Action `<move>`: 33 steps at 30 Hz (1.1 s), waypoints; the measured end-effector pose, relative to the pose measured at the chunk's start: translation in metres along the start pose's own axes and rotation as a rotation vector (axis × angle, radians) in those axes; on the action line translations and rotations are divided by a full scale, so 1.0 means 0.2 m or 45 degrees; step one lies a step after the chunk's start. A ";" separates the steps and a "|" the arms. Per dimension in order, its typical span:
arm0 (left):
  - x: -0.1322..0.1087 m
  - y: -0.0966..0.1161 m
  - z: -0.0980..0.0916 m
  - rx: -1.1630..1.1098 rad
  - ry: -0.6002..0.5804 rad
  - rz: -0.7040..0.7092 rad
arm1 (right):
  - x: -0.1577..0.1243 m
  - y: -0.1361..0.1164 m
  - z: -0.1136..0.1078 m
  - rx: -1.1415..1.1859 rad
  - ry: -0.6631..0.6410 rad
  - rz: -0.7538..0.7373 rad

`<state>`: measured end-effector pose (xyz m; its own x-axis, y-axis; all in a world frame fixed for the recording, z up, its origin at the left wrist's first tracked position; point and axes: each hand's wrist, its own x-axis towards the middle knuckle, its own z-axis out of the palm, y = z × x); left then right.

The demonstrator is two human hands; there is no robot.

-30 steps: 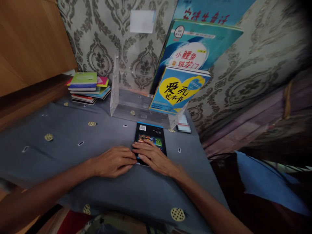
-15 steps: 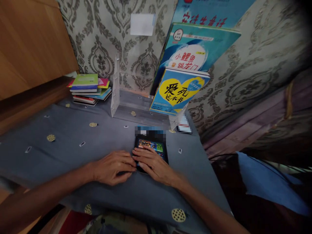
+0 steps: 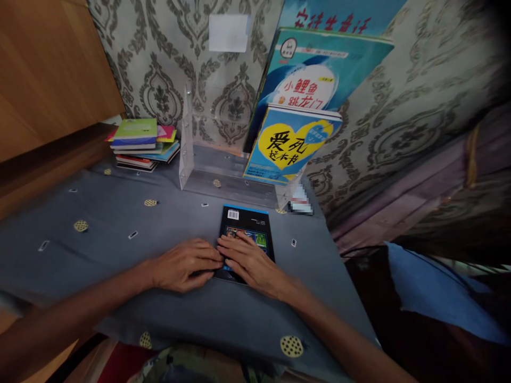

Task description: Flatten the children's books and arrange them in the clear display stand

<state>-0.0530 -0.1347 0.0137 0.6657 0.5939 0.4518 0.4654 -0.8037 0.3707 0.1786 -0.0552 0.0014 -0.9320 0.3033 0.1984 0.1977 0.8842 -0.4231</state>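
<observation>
A black book [image 3: 248, 218] lies closed and face down on the cloth-covered table, with a barcode near its far left corner, a blue strip along its far edge and colourful pictures mid-cover. My right hand [image 3: 252, 260] rests flat across the middle of that cover, fingers stretched to the left, hiding part of the pictures. Beside it, my left hand [image 3: 187, 264] lies on the table with its fingers extended, the tips at the book's left edge. Whether those fingertips press on the edge or just meet it, I cannot tell.
Behind the book stands a clear acrylic rack [image 3: 229, 183] with several picture books [image 3: 293, 141] upright at its right side. A stack of books [image 3: 138, 139] sits at the back left, near a wooden cabinet [image 3: 51, 80]. The table's right edge drops toward a blue cloth [image 3: 435, 292].
The scene has shifted slightly in the picture as the camera moved. Both hands and the book keep nearly the same places relative to each other.
</observation>
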 end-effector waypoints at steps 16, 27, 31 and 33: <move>0.02 -0.13 0.01 -0.003 -0.041 -0.061 | 0.07 0.15 -0.02 -0.098 0.078 0.024; 0.03 -0.13 0.02 -0.035 0.000 -0.079 | 0.08 0.15 -0.01 -0.128 0.114 -0.017; 0.04 -0.14 0.01 0.024 -0.074 -0.111 | 0.08 0.17 0.02 -0.115 0.149 0.015; 0.05 -0.15 0.01 0.046 -0.074 -0.103 | 0.07 0.17 0.02 -0.113 0.151 0.021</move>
<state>-0.0597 -0.1049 0.0061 0.6571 0.6549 0.3734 0.5393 -0.7544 0.3741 0.1700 -0.0228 -0.0131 -0.8872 0.3530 0.2971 0.2435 0.9052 -0.3483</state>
